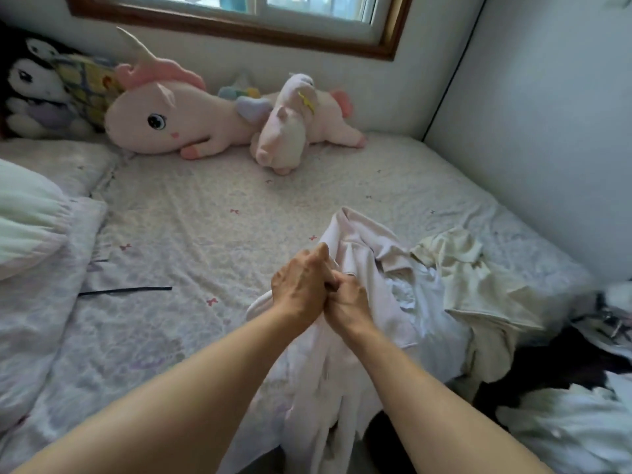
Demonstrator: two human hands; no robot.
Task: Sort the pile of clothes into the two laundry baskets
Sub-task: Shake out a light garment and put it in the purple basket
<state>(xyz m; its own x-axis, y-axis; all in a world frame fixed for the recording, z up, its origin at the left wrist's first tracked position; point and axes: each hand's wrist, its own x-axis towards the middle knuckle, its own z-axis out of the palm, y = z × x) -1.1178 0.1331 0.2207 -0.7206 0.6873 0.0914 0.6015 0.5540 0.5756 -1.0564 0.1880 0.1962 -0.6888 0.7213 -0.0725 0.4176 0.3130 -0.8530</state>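
- Your two bare forearms enter from the bottom edge and converge at frame centre.
- Your left hand and right hand are pressed together, fingers curled, both gripping the same bunched fold of a pale pink-white cotton garment.
- That garment is lifted at the gripped fold; its lower part hangs down between your forearms, over the near edge of the bed.
- Just right of it, touching, a crumpled cream fabric garment lies on the bed beside a bright white piece.
- Dark black-and-white clothing sits at the far right, partly off the mattress; item count cannot be told.
- Bed sheet, pale lilac with small bow print, carries everything.
- A thin dark strip lies flat on the sheet, well left of your hands.
- Along the wall under the window: large pink plush unicorn, a smaller pale pink plush toy leaning on it, black-and-white plush doll at far left.
- Laundry baskets: none in view.
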